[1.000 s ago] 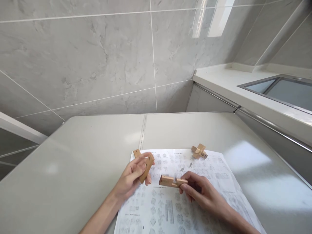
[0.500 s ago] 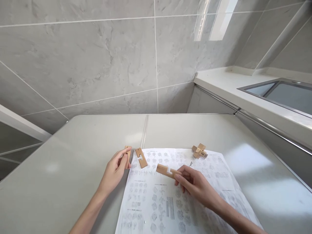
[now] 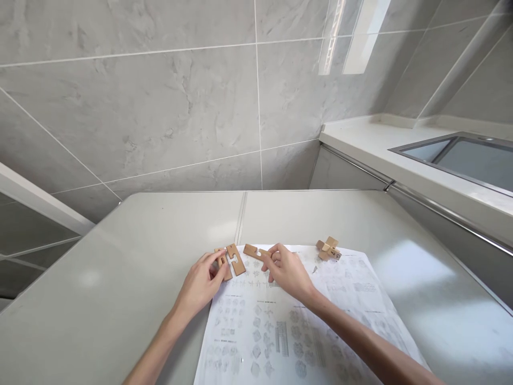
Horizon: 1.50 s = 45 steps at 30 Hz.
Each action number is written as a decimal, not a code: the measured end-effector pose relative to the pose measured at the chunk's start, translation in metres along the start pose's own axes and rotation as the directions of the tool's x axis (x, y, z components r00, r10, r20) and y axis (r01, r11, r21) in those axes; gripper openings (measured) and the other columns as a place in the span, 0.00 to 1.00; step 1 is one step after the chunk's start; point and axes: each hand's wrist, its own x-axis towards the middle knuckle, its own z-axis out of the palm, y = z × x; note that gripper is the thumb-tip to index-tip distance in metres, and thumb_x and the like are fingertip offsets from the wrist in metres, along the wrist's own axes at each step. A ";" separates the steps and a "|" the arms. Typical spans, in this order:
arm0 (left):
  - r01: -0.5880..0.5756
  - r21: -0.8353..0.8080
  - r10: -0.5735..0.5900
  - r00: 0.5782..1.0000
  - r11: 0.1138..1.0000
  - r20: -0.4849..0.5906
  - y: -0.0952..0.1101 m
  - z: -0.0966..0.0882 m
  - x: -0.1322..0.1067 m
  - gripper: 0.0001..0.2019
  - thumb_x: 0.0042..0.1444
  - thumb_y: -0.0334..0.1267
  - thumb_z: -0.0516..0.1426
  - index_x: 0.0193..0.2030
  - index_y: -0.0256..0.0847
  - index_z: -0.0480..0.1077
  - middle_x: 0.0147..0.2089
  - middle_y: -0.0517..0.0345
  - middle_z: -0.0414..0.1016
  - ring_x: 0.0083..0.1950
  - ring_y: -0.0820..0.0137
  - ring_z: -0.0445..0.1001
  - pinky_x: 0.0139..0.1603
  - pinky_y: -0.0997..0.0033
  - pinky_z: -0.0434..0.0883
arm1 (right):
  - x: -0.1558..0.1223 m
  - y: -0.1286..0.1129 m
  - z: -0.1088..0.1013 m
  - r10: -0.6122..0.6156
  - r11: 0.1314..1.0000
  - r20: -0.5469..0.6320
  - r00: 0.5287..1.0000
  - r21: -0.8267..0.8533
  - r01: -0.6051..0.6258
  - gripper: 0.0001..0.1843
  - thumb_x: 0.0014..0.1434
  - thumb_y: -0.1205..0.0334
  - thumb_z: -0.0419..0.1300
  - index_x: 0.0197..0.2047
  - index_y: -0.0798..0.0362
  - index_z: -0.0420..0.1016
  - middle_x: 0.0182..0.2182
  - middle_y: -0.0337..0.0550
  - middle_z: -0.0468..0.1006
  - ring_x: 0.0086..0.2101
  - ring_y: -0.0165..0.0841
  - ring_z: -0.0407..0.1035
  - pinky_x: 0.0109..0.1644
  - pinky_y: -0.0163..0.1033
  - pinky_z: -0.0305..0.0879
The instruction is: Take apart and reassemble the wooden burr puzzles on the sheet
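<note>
Three flat notched wooden puzzle pieces lie in a row at the far edge of a printed instruction sheet (image 3: 304,326). My left hand (image 3: 200,283) pinches the leftmost piece (image 3: 223,263) against the table. The middle piece (image 3: 235,260) rests just right of it, untouched as far as I can see. My right hand (image 3: 286,270) has its fingertips closed on the right end of the third piece (image 3: 253,252), pressing it flat on the sheet. A small assembled wooden cross puzzle (image 3: 328,248) sits to the right of my right hand, apart from both hands.
The pale grey table (image 3: 132,267) has a seam running down its middle and ends at a grey tiled wall. To the right stands a white counter (image 3: 385,144) with a sunken steel sink (image 3: 468,155).
My right hand carried its wooden piece up and left and set it down beside the middle piece. My left hand moved its piece right, next to the middle one.
</note>
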 end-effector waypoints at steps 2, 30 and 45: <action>-0.016 0.004 0.016 1.000 1.000 0.007 0.001 0.001 0.000 0.26 0.68 0.54 0.53 0.65 0.44 0.75 0.58 0.46 0.80 0.35 0.65 0.79 0.40 0.64 0.77 | 0.002 -0.005 0.003 0.005 0.999 0.008 1.000 -0.044 -0.004 0.13 0.75 0.51 0.51 0.38 0.47 0.64 0.31 0.36 0.88 0.25 0.33 0.80 0.32 0.37 0.67; -0.084 0.257 0.138 0.970 0.963 -0.198 0.008 0.020 -0.019 0.15 0.73 0.53 0.47 0.49 0.47 0.67 0.28 0.65 0.69 0.26 0.66 0.71 0.30 0.71 0.63 | -0.028 -0.002 -0.012 -0.208 0.836 0.196 0.958 -0.473 0.279 0.21 0.76 0.55 0.51 0.29 0.47 0.67 0.23 0.39 0.76 0.25 0.37 0.71 0.29 0.39 0.55; -0.393 -0.232 0.451 0.835 0.890 0.314 0.077 0.085 -0.031 0.09 0.69 0.39 0.58 0.36 0.43 0.67 0.23 0.70 0.54 0.23 0.76 0.55 0.27 0.75 0.55 | -0.061 0.075 -0.088 0.046 0.990 -0.436 0.899 0.137 0.016 0.23 0.71 0.37 0.54 0.58 0.45 0.63 0.21 0.29 0.71 0.19 0.35 0.65 0.25 0.39 0.63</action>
